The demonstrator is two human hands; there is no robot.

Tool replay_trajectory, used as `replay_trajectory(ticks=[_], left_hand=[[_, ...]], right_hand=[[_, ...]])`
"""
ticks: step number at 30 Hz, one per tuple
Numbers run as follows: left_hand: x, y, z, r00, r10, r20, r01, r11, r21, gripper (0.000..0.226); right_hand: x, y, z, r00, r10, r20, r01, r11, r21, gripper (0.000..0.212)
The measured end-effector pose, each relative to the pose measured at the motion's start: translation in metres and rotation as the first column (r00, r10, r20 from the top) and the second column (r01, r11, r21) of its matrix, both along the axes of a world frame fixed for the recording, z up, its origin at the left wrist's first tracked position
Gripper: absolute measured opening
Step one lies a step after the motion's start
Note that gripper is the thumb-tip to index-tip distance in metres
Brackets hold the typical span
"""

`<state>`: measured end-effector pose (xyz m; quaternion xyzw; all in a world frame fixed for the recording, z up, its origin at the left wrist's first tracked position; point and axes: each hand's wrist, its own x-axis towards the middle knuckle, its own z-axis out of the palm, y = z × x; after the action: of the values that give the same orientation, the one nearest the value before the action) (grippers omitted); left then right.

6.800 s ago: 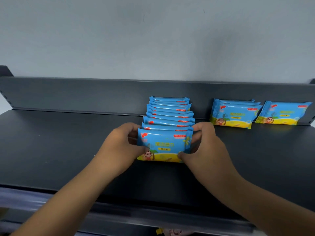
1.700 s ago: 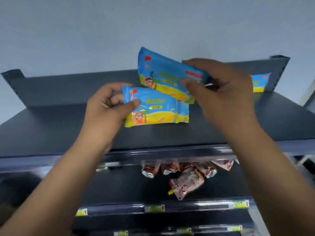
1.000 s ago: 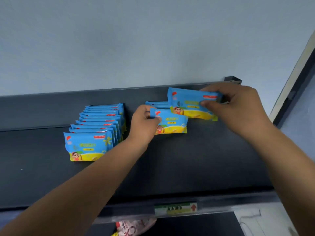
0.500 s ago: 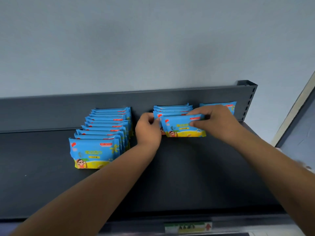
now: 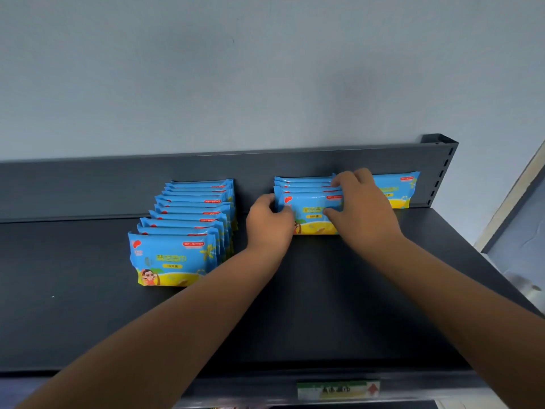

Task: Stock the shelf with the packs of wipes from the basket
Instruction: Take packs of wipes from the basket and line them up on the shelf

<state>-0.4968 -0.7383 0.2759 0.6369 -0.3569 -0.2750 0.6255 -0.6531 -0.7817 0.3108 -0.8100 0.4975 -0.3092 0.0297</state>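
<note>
On the dark shelf (image 5: 339, 305) stand blue-and-yellow packs of wipes in rows. The left row (image 5: 188, 231) has several upright packs, one behind the other. In the middle row, both hands hold the front pack (image 5: 312, 214): my left hand (image 5: 269, 222) grips its left end, and my right hand (image 5: 359, 211) grips its right end, fingers over the top edge. Several packs stand behind it against the back panel. One more pack (image 5: 398, 188) stands at the far right, partly hidden by my right hand. The basket is out of view.
The shelf's back panel (image 5: 118, 184) runs along a pale wall. A slotted upright post (image 5: 441, 169) closes the right end. A price label (image 5: 339, 389) sits on the front rail. The shelf surface left of the rows and in front of them is bare.
Both hands carried packs up to the shelf and set them at the front of the middle row. Since half a second ago the front pack stands straighter against the row.
</note>
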Motion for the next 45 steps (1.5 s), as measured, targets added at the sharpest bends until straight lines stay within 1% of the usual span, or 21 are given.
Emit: replay_trajectory(ticks=[4, 6, 9, 12, 14, 16, 17, 18, 19, 20, 21, 22, 23, 25, 27, 28, 30, 35, 40, 43, 45], left_hand=[[-0.003, 0.004, -0.001, 0.996, 0.023, 0.091, -0.022, 1.000, -0.018, 0.026], [-0.003, 0.004, -0.003, 0.986, 0.040, 0.163, -0.039, 0.999, -0.012, 0.035], [-0.001, 0.000, -0.006, 0.958, 0.016, 0.286, -0.030, 0.999, 0.042, 0.052], [-0.002, 0.001, -0.005, 0.931, 0.060, 0.359, -0.083, 0.995, 0.048, 0.054], [-0.006, 0.004, -0.001, 0.907, 0.075, 0.414, -0.086, 0.996, 0.008, 0.061], [-0.014, 0.013, 0.008, 0.855, 0.010, 0.518, -0.010, 1.000, -0.003, 0.074], [-0.017, 0.018, 0.013, 0.815, -0.029, 0.578, 0.031, 0.999, 0.005, 0.075], [-0.021, 0.025, 0.020, 0.749, -0.048, 0.661, 0.040, 0.999, 0.028, 0.073], [-0.023, 0.032, 0.026, 0.643, -0.038, 0.765, 0.012, 0.999, 0.040, 0.069], [-0.023, 0.039, 0.031, 0.494, 0.003, 0.869, -0.030, 0.999, 0.014, 0.067], [-0.023, 0.046, 0.036, 0.347, 0.050, 0.937, -0.055, 0.998, -0.033, 0.065], [-0.024, 0.054, 0.043, 0.255, 0.089, 0.963, -0.069, 0.995, -0.074, 0.064], [-0.023, 0.061, 0.048, 0.209, 0.112, 0.971, -0.082, 0.992, -0.097, 0.064], [-0.020, 0.078, 0.058, 0.211, 0.094, 0.973, -0.145, 0.987, -0.064, 0.067], [-0.010, 0.097, 0.068, 0.207, 0.072, 0.976, -0.233, 0.972, -0.022, 0.069], [-0.002, 0.109, 0.072, 0.186, 0.082, 0.979, -0.278, 0.960, -0.028, 0.070], [0.015, 0.137, 0.080, 0.147, 0.129, 0.981, -0.375, 0.925, -0.066, 0.069], [0.065, 0.227, 0.089, 0.110, 0.196, 0.974, -0.572, 0.814, -0.100, 0.066], [0.127, 0.342, 0.068, 0.110, 0.226, 0.968, -0.744, 0.664, -0.071, 0.066], [0.168, 0.412, 0.051, 0.157, 0.260, 0.953, -0.810, 0.586, -0.027, 0.068], [0.194, 0.458, 0.040, 0.168, 0.292, 0.942, -0.846, 0.533, -0.014, 0.070]], right_hand=[[0.000, 0.005, -0.003, 0.996, -0.041, -0.075, 0.037, 0.997, -0.065, 0.050], [0.000, 0.008, -0.003, 0.992, -0.059, -0.110, 0.053, 0.997, -0.063, 0.052], [0.002, 0.010, -0.004, 0.980, -0.072, -0.188, 0.066, 0.997, -0.034, 0.059], [0.001, 0.010, -0.005, 0.962, -0.112, -0.249, 0.102, 0.993, -0.054, 0.068], [0.001, 0.012, -0.003, 0.960, -0.126, -0.249, 0.109, 0.991, -0.082, 0.073], [0.001, 0.014, 0.000, 0.969, -0.118, -0.219, 0.101, 0.991, -0.085, 0.073], [0.001, 0.015, 0.002, 0.974, -0.107, -0.199, 0.092, 0.992, -0.082, 0.072], [0.000, 0.017, 0.005, 0.981, -0.088, -0.173, 0.076, 0.994, -0.077, 0.069], [0.000, 0.019, 0.008, 0.988, -0.059, -0.143, 0.049, 0.996, -0.069, 0.066], [-0.002, 0.022, 0.011, 0.994, -0.021, -0.110, 0.015, 0.998, -0.058, 0.063], [-0.003, 0.027, 0.015, 0.997, 0.022, -0.076, -0.025, 0.999, -0.042, 0.060], [-0.005, 0.033, 0.020, 0.997, 0.063, -0.039, -0.064, 0.997, -0.029, 0.058], [-0.007, 0.040, 0.026, 0.995, 0.101, -0.006, -0.101, 0.995, -0.026, 0.056], [-0.006, 0.056, 0.036, 0.985, 0.171, 0.034, -0.170, 0.985, -0.028, 0.053], [0.005, 0.072, 0.045, 0.972, 0.233, 0.014, -0.231, 0.970, -0.081, 0.053], [0.014, 0.082, 0.047, 0.967, 0.255, -0.013, -0.255, 0.960, -0.119, 0.054], [0.037, 0.104, 0.049, 0.947, 0.320, -0.017, -0.318, 0.935, -0.157, 0.054], [0.115, 0.168, 0.046, 0.887, 0.460, -0.033, -0.457, 0.866, -0.203, 0.060], [0.199, 0.254, 0.036, 0.779, 0.625, 0.036, -0.612, 0.773, -0.166, 0.064], [0.253, 0.317, 0.024, 0.707, 0.707, 0.009, -0.697, 0.699, -0.158, 0.066], [0.288, 0.358, 0.015, 0.664, 0.748, -0.002, -0.739, 0.655, -0.158, 0.066]])
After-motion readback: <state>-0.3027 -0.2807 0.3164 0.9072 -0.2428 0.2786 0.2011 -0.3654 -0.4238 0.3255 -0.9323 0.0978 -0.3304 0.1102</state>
